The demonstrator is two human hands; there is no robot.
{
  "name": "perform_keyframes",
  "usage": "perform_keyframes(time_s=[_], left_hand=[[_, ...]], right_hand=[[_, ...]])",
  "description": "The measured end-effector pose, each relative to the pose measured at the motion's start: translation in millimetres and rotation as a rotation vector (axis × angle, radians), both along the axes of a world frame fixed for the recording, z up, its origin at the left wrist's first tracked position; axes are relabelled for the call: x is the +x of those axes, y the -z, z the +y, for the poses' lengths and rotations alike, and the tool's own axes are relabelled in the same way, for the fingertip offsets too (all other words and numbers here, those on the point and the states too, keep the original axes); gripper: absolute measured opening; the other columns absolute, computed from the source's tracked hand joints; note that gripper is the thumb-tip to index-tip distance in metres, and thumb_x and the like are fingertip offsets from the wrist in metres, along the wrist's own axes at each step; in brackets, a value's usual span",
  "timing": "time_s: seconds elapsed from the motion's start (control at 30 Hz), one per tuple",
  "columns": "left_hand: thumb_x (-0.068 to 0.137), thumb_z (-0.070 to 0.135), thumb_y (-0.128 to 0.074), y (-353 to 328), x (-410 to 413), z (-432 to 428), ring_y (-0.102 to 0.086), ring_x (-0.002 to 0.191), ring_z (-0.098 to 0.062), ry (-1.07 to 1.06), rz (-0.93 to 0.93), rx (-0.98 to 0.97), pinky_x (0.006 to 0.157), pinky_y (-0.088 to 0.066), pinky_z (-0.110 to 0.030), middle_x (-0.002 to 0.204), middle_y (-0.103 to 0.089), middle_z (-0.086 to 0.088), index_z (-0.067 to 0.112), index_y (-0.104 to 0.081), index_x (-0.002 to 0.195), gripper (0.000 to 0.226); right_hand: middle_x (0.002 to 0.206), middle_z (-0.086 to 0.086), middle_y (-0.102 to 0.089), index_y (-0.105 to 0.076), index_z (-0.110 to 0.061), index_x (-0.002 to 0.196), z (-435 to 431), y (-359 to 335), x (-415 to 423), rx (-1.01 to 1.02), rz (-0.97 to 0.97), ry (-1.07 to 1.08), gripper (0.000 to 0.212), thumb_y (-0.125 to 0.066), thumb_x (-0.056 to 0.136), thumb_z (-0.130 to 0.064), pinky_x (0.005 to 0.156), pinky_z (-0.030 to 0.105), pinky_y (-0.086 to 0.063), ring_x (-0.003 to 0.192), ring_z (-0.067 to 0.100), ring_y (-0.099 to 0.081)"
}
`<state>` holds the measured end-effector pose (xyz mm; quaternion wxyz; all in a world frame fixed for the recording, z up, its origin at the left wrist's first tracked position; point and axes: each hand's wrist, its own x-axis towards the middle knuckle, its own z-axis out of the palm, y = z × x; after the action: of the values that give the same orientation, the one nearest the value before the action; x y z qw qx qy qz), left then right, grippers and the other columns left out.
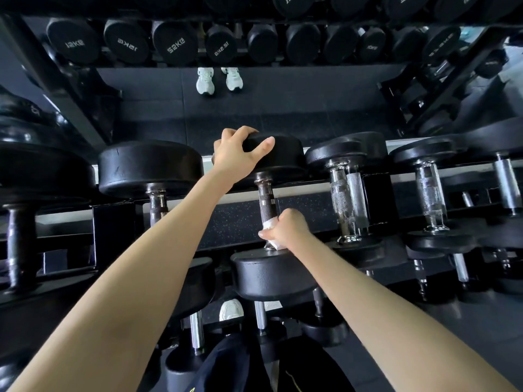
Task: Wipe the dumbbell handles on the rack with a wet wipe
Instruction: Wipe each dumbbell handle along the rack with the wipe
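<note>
On the rack (305, 192), a black dumbbell (150, 168) sits at the left. Just beside it, the left hand (237, 154) curls its fingers over the far head of the middle dumbbell (274, 274). The right hand (288, 227) grips a white wipe (268, 222) wrapped round that dumbbell's handle (266, 196), just above the near head. Chrome-handled dumbbells (430, 190) lie to the right.

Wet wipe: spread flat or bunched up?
Bunched: the wet wipe is wrapped round the handle, gripped in the right hand; white ends poke out.
</note>
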<state>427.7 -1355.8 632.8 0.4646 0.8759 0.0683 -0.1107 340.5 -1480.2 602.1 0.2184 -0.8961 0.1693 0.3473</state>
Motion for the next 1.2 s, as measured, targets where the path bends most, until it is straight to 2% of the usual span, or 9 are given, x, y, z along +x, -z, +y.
perform_keyframes(time_s=[0.2,0.37,0.57,0.7,0.8,0.93,1.0,1.07,1.2], left_hand=[[0.086,0.060,-0.052,1.2,0.6,-0.7,-0.031,0.126,-0.024,-0.001,-0.005,-0.008,0.106,-0.033,-0.039,0.127,-0.040,-0.001,0.029,-0.053,0.122,0.048],[0.086,0.060,-0.052,2.3,0.7,1.4,-0.031,0.125,-0.023,0.009,-0.021,-0.004,0.104,-0.032,-0.035,0.125,-0.040,0.001,0.029,-0.053,0.122,0.048],[0.087,0.058,-0.052,-2.7,-1.6,2.7,-0.028,0.127,-0.022,0.036,0.013,-0.019,0.101,-0.028,-0.031,0.130,-0.038,0.001,0.030,-0.051,0.125,0.048],[0.092,0.047,-0.052,-7.4,-8.7,13.0,-0.037,0.127,-0.018,-0.050,-0.010,-0.162,0.108,-0.033,-0.034,0.135,-0.039,-0.002,0.031,-0.049,0.131,0.042],[0.092,0.028,-0.054,-11.0,-42.8,16.5,-0.054,0.104,-0.017,-0.295,-0.210,-0.004,0.091,-0.042,-0.027,0.116,-0.056,-0.003,0.020,-0.060,0.116,0.025],[0.088,0.012,-0.055,-3.5,-97.0,2.1,-0.065,0.074,-0.023,-0.197,0.039,-0.095,0.076,-0.053,-0.031,0.077,-0.070,-0.003,0.011,-0.070,0.083,0.016],[0.088,0.012,-0.054,4.7,-106.6,-6.2,-0.067,0.073,-0.030,-0.144,0.134,-0.117,0.075,-0.055,-0.039,0.070,-0.069,-0.010,0.005,-0.070,0.077,0.020],[0.091,0.018,-0.054,11.7,-106.2,-14.9,-0.065,0.080,-0.031,-0.104,0.155,-0.027,0.075,-0.051,-0.035,0.078,-0.070,-0.015,0.001,-0.071,0.084,0.025],[0.092,0.030,-0.058,26.6,-100.0,-30.3,-0.065,0.083,-0.028,-0.203,0.246,-0.095,0.064,-0.042,-0.028,0.084,-0.071,-0.013,0.005,-0.073,0.094,0.030]], right_hand=[[0.112,0.010,-0.062,-0.058,-0.002,0.115,22.6,3.3,-5.4,-0.168,-0.181,-0.048,0.033,-0.065,0.087,-0.019,0.069,0.030,-0.047,0.101,0.026,-0.062],[0.109,0.012,-0.064,-0.055,0.002,0.115,-6.4,7.0,4.3,0.304,0.070,0.435,0.068,-0.087,0.060,-0.022,0.087,0.036,-0.053,0.096,0.027,-0.065],[0.098,0.015,-0.071,-0.068,0.001,0.097,-14.3,12.4,6.7,0.694,0.039,0.784,0.034,-0.081,0.066,-0.002,0.083,0.038,-0.055,0.083,0.023,-0.068],[0.080,0.007,-0.068,-0.068,0.002,0.092,-5.5,-3.3,10.5,0.692,-0.171,0.730,0.020,-0.074,0.078,-0.011,0.057,0.019,-0.049,0.065,0.014,-0.061],[0.079,0.002,-0.062,-0.060,-0.008,0.087,4.7,-15.3,4.2,0.694,-0.198,0.628,0.024,-0.057,0.091,-0.031,0.059,0.016,-0.045,0.068,0.010,-0.058],[0.071,-0.001,-0.067,-0.065,-0.012,0.084,10.0,-27.1,-6.0,0.832,-0.164,0.716,0.043,-0.038,0.099,-0.042,0.076,0.030,-0.051,0.073,0.023,-0.064],[0.089,-0.002,-0.066,-0.064,-0.012,0.087,4.5,-32.8,-9.0,0.890,-0.122,0.823,0.041,-0.035,0.101,-0.038,0.083,0.029,-0.050,0.098,0.032,-0.064],[0.107,0.012,-0.062,-0.060,-0.013,0.080,0.2,-34.1,-14.1,0.889,-0.102,0.847,0.041,-0.036,0.100,-0.038,0.071,0.018,-0.050,0.112,0.032,-0.058],[0.117,0.009,-0.065,-0.064,-0.015,0.089,-4.1,-43.5,-18.2,0.902,-0.044,0.843,0.039,-0.038,0.099,-0.041,0.083,0.025,-0.050,0.089,0.014,-0.064]])
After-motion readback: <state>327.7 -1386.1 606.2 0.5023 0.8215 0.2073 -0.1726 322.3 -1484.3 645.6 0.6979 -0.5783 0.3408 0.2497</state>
